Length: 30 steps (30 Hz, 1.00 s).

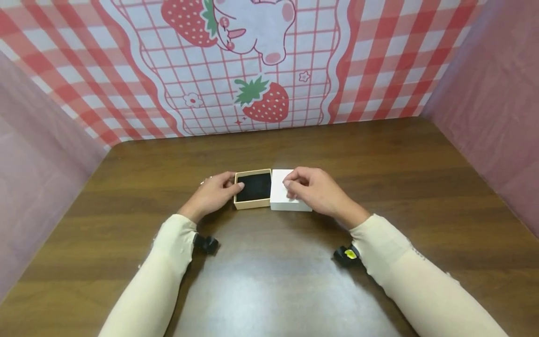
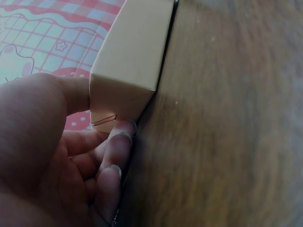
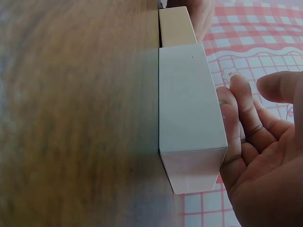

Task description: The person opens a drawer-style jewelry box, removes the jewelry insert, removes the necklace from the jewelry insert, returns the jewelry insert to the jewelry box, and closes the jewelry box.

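In the head view a tan open box (image 1: 252, 204) with a black lining (image 1: 254, 186) lies mid-table. Directly to its right is a white box or lid (image 1: 278, 187), its flat face up. My left hand (image 1: 212, 194) grips the left end of the tan box, thumb over the rim. The left wrist view shows its fingers (image 2: 116, 149) against the box's end wall. Above the white piece is my right hand (image 1: 317, 189), fingers loosely curled. In the right wrist view the lower fingers rest on its top, with a gap between thumb and forefinger and nothing held there.
The brown wooden table (image 1: 252, 276) spreads around both pieces. A red-checked cloth with strawberries (image 1: 269, 103) hangs behind it, and pinkish cloths (image 1: 484, 93) flank the sides. Black wrist cameras (image 1: 206, 243) sit under both cuffs.
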Each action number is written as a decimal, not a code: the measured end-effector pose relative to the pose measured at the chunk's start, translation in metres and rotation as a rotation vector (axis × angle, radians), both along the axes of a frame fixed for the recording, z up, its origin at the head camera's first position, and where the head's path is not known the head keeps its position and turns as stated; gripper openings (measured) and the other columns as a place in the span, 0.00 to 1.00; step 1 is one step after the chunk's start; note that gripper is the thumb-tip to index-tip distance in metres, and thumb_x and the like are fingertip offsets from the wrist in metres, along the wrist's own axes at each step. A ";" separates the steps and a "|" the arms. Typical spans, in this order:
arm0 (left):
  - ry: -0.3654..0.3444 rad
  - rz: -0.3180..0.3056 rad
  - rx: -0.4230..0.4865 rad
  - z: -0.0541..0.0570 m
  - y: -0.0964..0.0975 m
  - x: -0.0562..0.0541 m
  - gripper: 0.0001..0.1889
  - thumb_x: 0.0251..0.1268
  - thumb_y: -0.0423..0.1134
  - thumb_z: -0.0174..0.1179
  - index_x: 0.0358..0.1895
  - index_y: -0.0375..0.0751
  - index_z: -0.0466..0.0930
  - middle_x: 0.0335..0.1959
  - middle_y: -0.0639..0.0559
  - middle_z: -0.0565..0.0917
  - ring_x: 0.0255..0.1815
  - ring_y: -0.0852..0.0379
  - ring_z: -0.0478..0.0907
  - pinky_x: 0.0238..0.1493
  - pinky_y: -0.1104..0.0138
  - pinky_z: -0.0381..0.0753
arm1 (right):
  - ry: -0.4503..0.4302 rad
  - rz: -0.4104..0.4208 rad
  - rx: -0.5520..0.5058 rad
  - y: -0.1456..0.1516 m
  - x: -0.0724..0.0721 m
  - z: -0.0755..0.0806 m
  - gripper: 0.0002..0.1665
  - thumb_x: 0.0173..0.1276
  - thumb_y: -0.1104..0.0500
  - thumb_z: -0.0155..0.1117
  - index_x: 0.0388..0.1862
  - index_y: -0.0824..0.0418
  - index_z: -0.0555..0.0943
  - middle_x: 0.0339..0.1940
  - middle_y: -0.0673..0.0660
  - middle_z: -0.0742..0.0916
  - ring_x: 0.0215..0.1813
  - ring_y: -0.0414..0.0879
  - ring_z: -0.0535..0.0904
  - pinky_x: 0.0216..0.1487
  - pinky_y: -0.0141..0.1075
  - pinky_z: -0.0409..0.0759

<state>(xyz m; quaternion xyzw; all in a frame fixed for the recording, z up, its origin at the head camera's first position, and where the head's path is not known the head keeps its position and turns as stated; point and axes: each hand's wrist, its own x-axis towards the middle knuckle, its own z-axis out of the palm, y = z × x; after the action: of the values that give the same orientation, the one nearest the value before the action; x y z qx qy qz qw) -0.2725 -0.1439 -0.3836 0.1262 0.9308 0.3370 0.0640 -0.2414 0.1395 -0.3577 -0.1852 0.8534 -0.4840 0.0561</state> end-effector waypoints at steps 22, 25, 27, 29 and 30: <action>0.015 -0.002 -0.023 0.001 0.001 0.002 0.30 0.71 0.54 0.58 0.68 0.38 0.72 0.37 0.51 0.83 0.34 0.54 0.76 0.38 0.61 0.72 | 0.034 -0.007 0.025 0.001 0.001 -0.001 0.09 0.74 0.55 0.62 0.44 0.59 0.84 0.30 0.52 0.86 0.37 0.48 0.81 0.42 0.43 0.80; -0.014 -0.014 -0.010 -0.001 0.001 0.002 0.32 0.70 0.55 0.59 0.69 0.38 0.70 0.37 0.51 0.82 0.32 0.55 0.75 0.36 0.62 0.72 | 0.032 -0.004 0.028 0.001 0.002 -0.002 0.09 0.74 0.56 0.62 0.44 0.60 0.84 0.29 0.52 0.86 0.36 0.47 0.81 0.42 0.43 0.80; -0.026 -0.020 -0.005 -0.001 0.000 0.002 0.33 0.70 0.55 0.59 0.70 0.38 0.69 0.37 0.51 0.82 0.32 0.55 0.74 0.36 0.63 0.72 | 0.027 0.002 0.035 0.001 0.002 -0.001 0.09 0.74 0.56 0.62 0.44 0.60 0.84 0.29 0.52 0.86 0.36 0.47 0.81 0.42 0.42 0.80; -0.020 -0.022 0.001 0.000 -0.001 0.001 0.33 0.70 0.55 0.60 0.71 0.37 0.69 0.37 0.51 0.82 0.32 0.55 0.75 0.36 0.63 0.73 | 0.029 0.000 0.044 0.001 0.001 0.000 0.09 0.74 0.56 0.62 0.44 0.60 0.83 0.29 0.52 0.86 0.36 0.47 0.81 0.42 0.42 0.80; -0.015 -0.020 0.006 0.000 -0.001 0.001 0.34 0.69 0.54 0.60 0.71 0.37 0.69 0.37 0.51 0.82 0.33 0.55 0.75 0.37 0.62 0.73 | 0.035 -0.001 0.046 0.000 0.001 0.001 0.09 0.74 0.56 0.62 0.44 0.60 0.83 0.29 0.52 0.86 0.36 0.47 0.81 0.42 0.42 0.79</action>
<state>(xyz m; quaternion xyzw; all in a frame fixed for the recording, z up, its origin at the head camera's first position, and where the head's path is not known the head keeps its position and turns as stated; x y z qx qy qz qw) -0.2718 -0.1453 -0.3833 0.1332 0.9279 0.3403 0.0739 -0.2405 0.1399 -0.3570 -0.1917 0.8652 -0.4611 0.0453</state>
